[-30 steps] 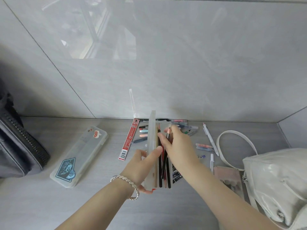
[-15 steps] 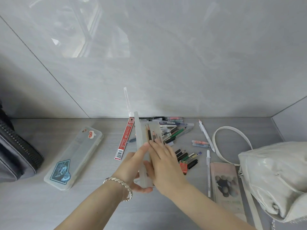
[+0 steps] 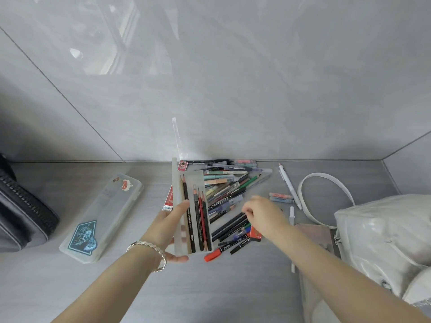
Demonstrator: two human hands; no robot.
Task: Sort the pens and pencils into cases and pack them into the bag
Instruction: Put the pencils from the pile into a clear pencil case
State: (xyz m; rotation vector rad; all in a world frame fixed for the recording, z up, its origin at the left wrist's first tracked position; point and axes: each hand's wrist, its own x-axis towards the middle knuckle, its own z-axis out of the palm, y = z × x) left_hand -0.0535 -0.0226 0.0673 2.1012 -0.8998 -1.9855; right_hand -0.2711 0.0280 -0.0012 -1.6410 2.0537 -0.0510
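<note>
My left hand point(image 3: 166, 226) holds an open translucent pencil case point(image 3: 179, 206) above the table, thumb on its rim; several black and red pencils point(image 3: 200, 220) lie inside. My right hand point(image 3: 263, 214) reaches down over the loose pile of pens and pencils point(image 3: 227, 194), fingers curled onto dark pens near its front; whether it grips one I cannot tell. A second, shut translucent case point(image 3: 102, 217) with stickers lies at the left. The pale grey bag point(image 3: 384, 241) with a white strap sits at the right.
A dark zipped bag point(image 3: 21, 217) lies at the far left edge. A red marker point(image 3: 215, 252) and white pens point(image 3: 289, 185) lie around the pile. A pink notebook point(image 3: 312, 234) rests beside the pale bag. A grey wall rises right behind the table.
My right hand left the pencils in the held case and moved right and down onto the loose pile. The case has tilted flatter, showing the pencils inside.
</note>
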